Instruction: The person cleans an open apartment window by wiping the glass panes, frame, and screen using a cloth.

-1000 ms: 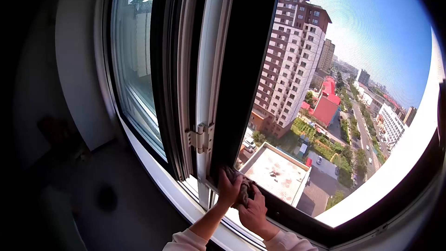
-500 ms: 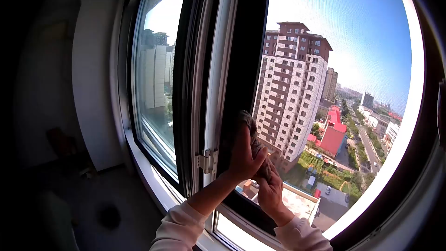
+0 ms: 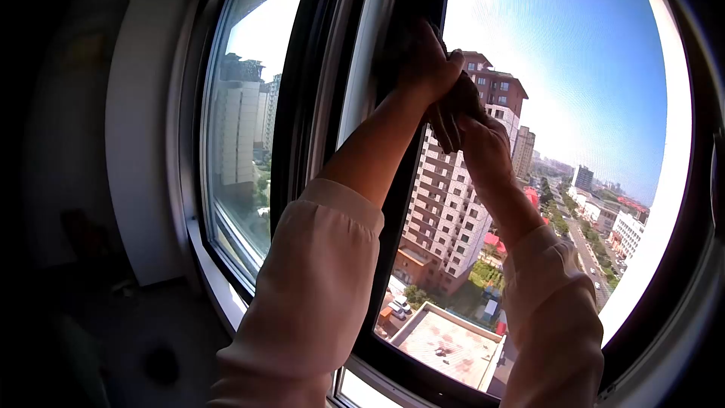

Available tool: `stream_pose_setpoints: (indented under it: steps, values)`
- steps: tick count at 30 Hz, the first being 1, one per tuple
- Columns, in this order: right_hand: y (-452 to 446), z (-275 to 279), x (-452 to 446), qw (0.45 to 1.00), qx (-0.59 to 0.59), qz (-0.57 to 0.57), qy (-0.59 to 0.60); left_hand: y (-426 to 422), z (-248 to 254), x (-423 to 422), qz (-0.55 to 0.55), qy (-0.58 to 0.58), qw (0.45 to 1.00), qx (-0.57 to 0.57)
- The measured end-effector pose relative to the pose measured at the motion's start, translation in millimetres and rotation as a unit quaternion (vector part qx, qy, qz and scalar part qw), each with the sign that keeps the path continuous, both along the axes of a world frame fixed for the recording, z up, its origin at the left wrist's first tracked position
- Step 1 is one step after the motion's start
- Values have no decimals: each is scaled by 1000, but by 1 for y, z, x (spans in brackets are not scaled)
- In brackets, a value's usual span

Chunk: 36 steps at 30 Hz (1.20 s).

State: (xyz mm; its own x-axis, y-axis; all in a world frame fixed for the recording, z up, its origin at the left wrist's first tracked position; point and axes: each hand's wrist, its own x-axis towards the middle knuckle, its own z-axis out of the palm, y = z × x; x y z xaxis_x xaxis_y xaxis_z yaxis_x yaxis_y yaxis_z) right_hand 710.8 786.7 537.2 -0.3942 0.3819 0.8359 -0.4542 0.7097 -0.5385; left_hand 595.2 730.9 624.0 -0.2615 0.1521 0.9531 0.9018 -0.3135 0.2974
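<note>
A dark, crumpled cloth [image 3: 458, 106] is bunched between both hands, high on the black window frame [image 3: 398, 204]. My left hand [image 3: 429, 72] presses it to the frame's upright, its thumb to the right and its other fingers lost in shadow. Just below and to the right, my right hand [image 3: 487, 147] has its fingers closed on the cloth's lower folds, in front of the window opening. Both arms reach upward in light sleeves.
To the left stands another glass window panel [image 3: 242, 128] in a dark frame. A white sill [image 3: 215, 272] runs beneath it, beside a pale wall [image 3: 147, 128]. High-rise buildings [image 3: 445, 204] and a road are visible far below outside.
Both hands and the cloth have moved up along the black frame, from near hinge height to its upper part. The forearms are now stretched further out.
</note>
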Motion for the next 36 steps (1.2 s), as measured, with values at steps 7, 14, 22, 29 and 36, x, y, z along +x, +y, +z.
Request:
stream_pose_setpoints:
  steps: [7,14,22,29,36]
  values:
    - [-17,-59,40,988,44,-108,-99,23,-75,25,1,-31,997,69]
    - [-32,-153,66,953,-7,-95,-287,26,-222,34,44,-51,996,50]
    - [-57,-263,114,895,6,-127,-427,8,-391,78,64,-194,977,-57]
    - [-74,-329,151,878,9,-152,-453,-10,-493,119,71,-315,936,-142]
    - [-89,-374,164,949,-51,-70,-303,-45,-495,120,-105,-514,838,-152]
